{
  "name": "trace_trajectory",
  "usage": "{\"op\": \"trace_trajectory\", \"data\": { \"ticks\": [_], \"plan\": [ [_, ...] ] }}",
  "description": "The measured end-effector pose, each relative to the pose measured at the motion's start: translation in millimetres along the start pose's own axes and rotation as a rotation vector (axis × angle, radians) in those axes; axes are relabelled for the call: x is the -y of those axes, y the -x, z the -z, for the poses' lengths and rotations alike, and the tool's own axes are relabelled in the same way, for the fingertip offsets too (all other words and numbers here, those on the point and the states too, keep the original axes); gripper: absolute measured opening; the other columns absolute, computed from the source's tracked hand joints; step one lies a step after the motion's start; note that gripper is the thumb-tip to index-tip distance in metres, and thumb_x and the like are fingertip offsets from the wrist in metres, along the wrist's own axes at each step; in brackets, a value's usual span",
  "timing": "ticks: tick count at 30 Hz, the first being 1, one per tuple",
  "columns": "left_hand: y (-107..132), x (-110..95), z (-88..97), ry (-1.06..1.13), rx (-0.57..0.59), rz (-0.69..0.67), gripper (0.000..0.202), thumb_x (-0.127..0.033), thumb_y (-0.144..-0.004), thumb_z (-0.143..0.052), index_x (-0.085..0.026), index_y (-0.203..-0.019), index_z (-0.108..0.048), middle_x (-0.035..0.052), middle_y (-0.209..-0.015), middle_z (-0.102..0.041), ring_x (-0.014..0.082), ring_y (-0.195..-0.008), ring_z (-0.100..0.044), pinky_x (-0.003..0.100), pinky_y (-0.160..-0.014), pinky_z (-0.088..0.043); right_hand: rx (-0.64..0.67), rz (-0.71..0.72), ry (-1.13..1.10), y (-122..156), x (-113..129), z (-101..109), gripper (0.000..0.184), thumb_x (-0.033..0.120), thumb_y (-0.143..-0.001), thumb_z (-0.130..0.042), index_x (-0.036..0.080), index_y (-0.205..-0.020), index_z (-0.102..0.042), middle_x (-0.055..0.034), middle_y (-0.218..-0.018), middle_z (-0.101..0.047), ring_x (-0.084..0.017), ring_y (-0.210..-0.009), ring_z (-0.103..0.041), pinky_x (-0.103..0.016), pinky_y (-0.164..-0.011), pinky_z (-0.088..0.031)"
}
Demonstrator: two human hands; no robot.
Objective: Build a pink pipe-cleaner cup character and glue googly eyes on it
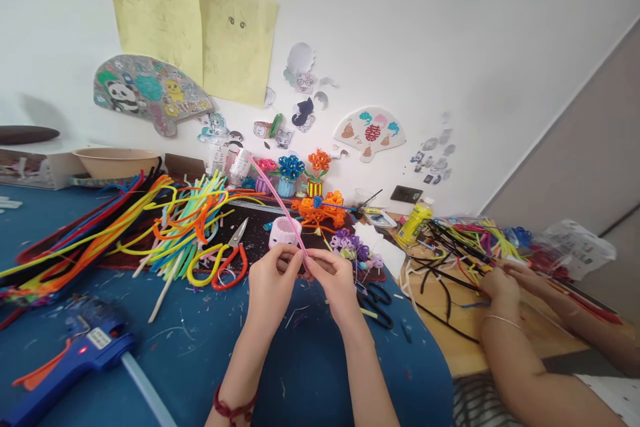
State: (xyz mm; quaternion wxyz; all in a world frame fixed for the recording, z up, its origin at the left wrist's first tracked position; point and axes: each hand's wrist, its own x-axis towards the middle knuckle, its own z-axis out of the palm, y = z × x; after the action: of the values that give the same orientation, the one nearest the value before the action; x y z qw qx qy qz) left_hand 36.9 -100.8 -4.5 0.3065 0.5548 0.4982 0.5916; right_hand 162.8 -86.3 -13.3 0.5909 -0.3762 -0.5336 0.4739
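My left hand (270,280) and my right hand (334,280) meet above the blue mat (310,360), both pinched on the near end of a long pink pipe cleaner (277,203). The stem slants up and to the left from my fingers. A small pink pot-shaped piece (284,232) sits just behind my left hand. A purple pipe-cleaner flower (350,245) lies beyond my right hand. Red-handled scissors (231,260) rest to the left of my left hand.
A heap of coloured pipe cleaners (125,227) spreads across the left. A blue glue gun (75,350) lies at the near left. Black scissors (376,300) are right of my hands. Another person's hands (505,280) work among pipe cleaners on the wooden table (530,333) at right.
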Motion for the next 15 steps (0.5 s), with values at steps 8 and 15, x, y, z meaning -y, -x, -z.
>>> {"op": "trace_trajectory", "data": {
  "ticks": [8, 15],
  "plan": [
    [1.1, -1.6, -1.5, 0.068, 0.017, 0.016, 0.021, -0.040, -0.078, -0.063, -0.019, -0.076, -0.063, 0.0023, -0.066, -0.070, 0.0174, -0.056, -0.068, 0.026, -0.056, -0.054, -0.034, 0.009, 0.009, 0.9, 1.8, -1.5, 0.020, 0.035, -0.069, -0.079, 0.017, -0.077, -0.077, -0.0026, -0.064, -0.071, -0.015, -0.053, -0.061, -0.026, -0.053, -0.049],
    [2.4, -6.6, 0.5, 0.157, 0.038, 0.047, 0.020, -0.037, -0.078, -0.062, -0.018, -0.073, -0.062, 0.0011, -0.064, -0.069, 0.0143, -0.048, -0.065, 0.022, -0.049, -0.050, -0.012, 0.007, -0.006, 0.2, -0.8, 0.0, 0.022, 0.037, -0.070, -0.079, 0.018, -0.079, -0.077, -0.0037, -0.069, -0.073, -0.015, -0.053, -0.062, -0.027, -0.051, -0.048]
  ]
}}
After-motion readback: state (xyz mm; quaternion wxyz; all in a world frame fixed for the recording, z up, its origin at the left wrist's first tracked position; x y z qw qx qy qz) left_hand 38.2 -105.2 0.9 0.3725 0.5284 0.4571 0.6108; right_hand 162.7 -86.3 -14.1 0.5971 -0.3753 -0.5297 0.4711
